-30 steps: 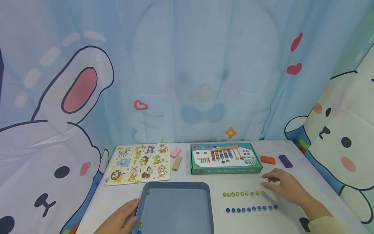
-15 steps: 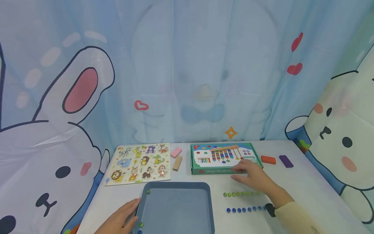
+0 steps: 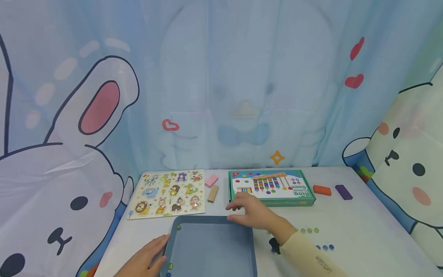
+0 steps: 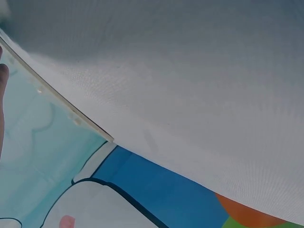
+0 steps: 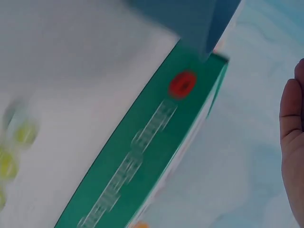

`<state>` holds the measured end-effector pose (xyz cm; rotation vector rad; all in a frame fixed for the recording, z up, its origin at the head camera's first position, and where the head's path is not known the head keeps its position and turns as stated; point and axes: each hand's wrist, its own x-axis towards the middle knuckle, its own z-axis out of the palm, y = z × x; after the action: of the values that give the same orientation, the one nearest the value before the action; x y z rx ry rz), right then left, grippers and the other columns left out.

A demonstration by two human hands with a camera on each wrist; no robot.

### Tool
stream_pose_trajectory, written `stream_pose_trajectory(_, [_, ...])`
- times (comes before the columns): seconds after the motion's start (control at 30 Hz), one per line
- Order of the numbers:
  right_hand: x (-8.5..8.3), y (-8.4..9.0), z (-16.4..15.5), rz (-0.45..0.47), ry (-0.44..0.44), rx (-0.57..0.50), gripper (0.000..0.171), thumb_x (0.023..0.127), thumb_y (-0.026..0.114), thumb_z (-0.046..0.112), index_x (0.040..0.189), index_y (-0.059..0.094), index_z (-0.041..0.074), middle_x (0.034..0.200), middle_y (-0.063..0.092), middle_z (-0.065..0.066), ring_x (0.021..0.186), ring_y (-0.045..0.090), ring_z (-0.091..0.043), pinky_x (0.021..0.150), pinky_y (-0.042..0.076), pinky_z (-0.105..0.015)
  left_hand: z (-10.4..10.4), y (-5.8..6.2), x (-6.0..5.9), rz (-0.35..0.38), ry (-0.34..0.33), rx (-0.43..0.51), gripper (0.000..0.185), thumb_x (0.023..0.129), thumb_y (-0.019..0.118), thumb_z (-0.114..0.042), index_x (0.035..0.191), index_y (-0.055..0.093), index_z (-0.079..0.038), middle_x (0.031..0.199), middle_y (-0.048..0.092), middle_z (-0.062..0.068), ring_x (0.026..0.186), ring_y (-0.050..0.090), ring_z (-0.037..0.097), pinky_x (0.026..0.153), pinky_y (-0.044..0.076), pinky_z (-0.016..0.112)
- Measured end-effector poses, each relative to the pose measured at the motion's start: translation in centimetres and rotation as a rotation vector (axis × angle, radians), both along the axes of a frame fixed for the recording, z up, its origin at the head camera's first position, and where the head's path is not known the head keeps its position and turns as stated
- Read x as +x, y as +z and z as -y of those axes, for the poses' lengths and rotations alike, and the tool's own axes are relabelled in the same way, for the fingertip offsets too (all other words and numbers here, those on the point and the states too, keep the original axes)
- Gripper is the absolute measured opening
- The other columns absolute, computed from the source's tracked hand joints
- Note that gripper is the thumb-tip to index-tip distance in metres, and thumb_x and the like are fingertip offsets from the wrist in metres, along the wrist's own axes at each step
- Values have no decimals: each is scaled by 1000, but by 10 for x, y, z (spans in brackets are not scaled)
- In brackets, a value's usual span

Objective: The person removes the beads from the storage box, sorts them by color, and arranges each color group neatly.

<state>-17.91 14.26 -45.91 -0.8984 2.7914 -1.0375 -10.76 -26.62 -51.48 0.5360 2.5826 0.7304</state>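
My left hand (image 3: 147,257) lies with extended fingers along the left rim of a grey-blue tray (image 3: 254,250). Inside that rim are a green glass gem (image 3: 179,227), a second green gem (image 3: 170,266) and a blue gem (image 3: 169,274) at the picture's bottom. Over the tray's far right corner hovers my right hand (image 3: 256,213), thumb apart from loosely bent fingers, nothing visible between them. My right forearm partly hides a row of yellow-green gems (image 3: 309,230) and a row of blue gems (image 3: 325,247) on the white table.
Behind the tray lie an animal puzzle board (image 3: 166,194), a pink block (image 3: 211,181), a wooden block (image 3: 213,194) and a green game box (image 3: 277,202). An orange block (image 3: 322,190) and a purple block (image 3: 343,192) sit further right. A printed curtain (image 3: 242,77) hangs behind.
My right hand has moved left from beyond the gem rows, past the front of the game box, to the tray's far right corner. My left hand stays at the tray's left rim.
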Motion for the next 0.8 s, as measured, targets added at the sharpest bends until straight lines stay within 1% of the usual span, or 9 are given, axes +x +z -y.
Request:
stream_pose_trajectory(0.07, [-1,1,19,-10,52,17,22,92,81,36,112,80,25,98,64,17,97,63,-11,84,57,-27,0,2,1,7,8,3,77,105,51,-59,164,35,-13,164,45,11,149,44,45,118,41,67])
stream_pose_trajectory(0.2, [-1,1,55,-44,164,41,22,92,81,36,111,81,23,99,67,13,96,60,-5,85,54,-21,1,2,1,19,26,-5,77,104,53,-59,164,35,-14,164,44,12,149,43,45,118,41,67])
stream_pose_trajectory(0.3, [-1,-1,77,-62,241,62,23,93,81,36,112,81,22,101,69,8,94,56,-1,84,52,-16,2,0,1,18,21,-2,76,105,52,-59,164,35,-14,164,44,12,149,43,46,117,41,68])
stream_pose_trajectory(0.37, [-1,-3,90,-59,284,81,25,94,80,36,113,81,20,102,70,6,94,58,-3,82,51,-13,2,0,1,16,17,3,76,105,51,-59,165,34,-15,165,44,11,149,44,45,117,41,68])
stream_pose_trajectory(0.43, [0,-8,101,-51,320,106,25,95,79,36,114,81,20,101,69,5,94,60,-4,80,49,-10,3,-1,1,13,8,12,76,105,50,-59,165,34,-15,164,44,11,148,44,45,117,41,68])
stream_pose_trajectory(0.53, [1,-17,115,-62,370,129,27,95,79,37,115,81,19,100,70,5,93,62,-6,77,47,-8,4,-3,0,-1,0,10,76,106,49,-60,165,34,-16,164,45,11,147,46,44,115,43,68])
stream_pose_trajectory(0.67, [3,-31,131,-93,415,163,25,94,79,40,112,81,22,97,68,11,89,58,0,75,44,-5,3,-5,-1,-1,0,-6,75,105,48,-61,166,33,-19,164,45,9,148,46,43,116,43,67])
stream_pose_trajectory(0.8, [6,-42,144,-84,448,194,24,94,78,41,112,81,24,97,68,15,87,51,7,78,44,-4,2,-4,-2,24,14,-9,75,105,50,-61,166,33,-20,165,43,8,150,44,42,118,40,67])
